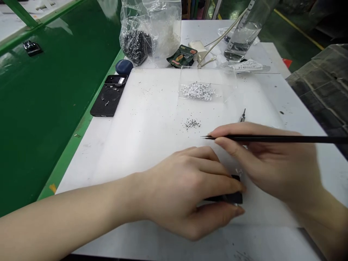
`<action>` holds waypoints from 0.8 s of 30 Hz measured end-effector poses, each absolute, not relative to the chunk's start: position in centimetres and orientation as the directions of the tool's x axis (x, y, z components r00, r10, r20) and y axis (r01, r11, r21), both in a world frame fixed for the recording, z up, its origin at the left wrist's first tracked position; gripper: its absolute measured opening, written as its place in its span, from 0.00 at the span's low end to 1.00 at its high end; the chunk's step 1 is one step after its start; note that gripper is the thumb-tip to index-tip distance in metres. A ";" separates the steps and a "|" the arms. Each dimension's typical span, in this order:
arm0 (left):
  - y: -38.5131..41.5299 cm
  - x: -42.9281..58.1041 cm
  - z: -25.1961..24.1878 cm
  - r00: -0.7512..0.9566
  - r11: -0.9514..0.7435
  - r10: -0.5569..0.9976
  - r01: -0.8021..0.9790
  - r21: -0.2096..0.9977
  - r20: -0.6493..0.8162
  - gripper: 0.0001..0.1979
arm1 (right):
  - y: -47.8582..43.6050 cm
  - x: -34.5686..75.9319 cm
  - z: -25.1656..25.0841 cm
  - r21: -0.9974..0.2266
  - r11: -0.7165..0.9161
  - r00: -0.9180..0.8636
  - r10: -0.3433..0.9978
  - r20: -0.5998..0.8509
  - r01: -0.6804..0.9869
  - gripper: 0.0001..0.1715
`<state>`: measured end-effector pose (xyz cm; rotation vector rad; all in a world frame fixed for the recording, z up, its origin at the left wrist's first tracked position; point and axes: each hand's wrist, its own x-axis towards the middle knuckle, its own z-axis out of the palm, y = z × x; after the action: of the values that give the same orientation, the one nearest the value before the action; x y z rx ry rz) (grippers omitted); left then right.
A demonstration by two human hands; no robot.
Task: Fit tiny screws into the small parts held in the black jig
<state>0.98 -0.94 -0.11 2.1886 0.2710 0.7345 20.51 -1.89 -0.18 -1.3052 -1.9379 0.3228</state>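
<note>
My left hand [187,185] is closed around a small black rectangular part [236,197] low on the white work surface; fingers cover most of it. Black fine-pointed tweezers [266,139] lie level in my right hand [282,163], pinched between thumb and forefinger. Their tips point left, near a scattered pile of tiny dark bits [192,124] and apart from it. Behind my right hand, the metal tip of a slim tool [243,116] shows; the rest is hidden. Farther back, a clear shallow tray [223,95] contains many tiny white pieces [199,90].
Along the left edge lie a black phone [107,99] and a dark blue round case [124,66]. Clear plastic bags [163,32], a green packet [182,56], a white adapter [198,49] with a cable and a clear water container [241,40] stand at the back. A green belt [59,90] runs left.
</note>
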 end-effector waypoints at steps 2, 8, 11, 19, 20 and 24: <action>-0.9 1.1 -0.2 0.816 -0.626 0.434 -0.032 0.779 0.382 0.13 | -1.9 20.2 -0.6 -0.521 0.473 -0.251 0.862 0.441 0.710 0.08; -0.9 1.1 0.0 0.820 -0.566 0.464 -0.016 0.824 0.335 0.13 | -1.7 20.0 -1.3 -0.463 0.503 -0.274 0.836 0.476 0.730 0.10; -0.9 1.1 0.1 0.828 -0.561 0.458 -0.014 0.828 0.324 0.14 | -1.7 19.7 -1.3 -0.484 0.498 -0.278 0.846 0.456 0.720 0.11; -0.4 1.1 0.1 0.852 -0.584 0.421 -0.007 0.812 0.310 0.14 | -1.7 19.6 -1.3 -0.516 0.481 -0.266 0.860 0.436 0.709 0.10; -0.4 1.1 0.1 0.851 -0.585 0.424 -0.004 0.811 0.309 0.14 | -1.7 19.7 -1.3 -0.522 0.479 -0.265 0.862 0.432 0.706 0.10; -0.6 1.1 0.0 0.843 -0.579 0.441 0.005 0.815 0.308 0.14 | -1.7 19.8 -1.5 -0.522 0.477 -0.274 0.865 0.420 0.707 0.11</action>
<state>1.15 -0.62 0.05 2.1193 0.3249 0.6159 19.78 -1.68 -1.46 -1.2966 -2.0553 0.3033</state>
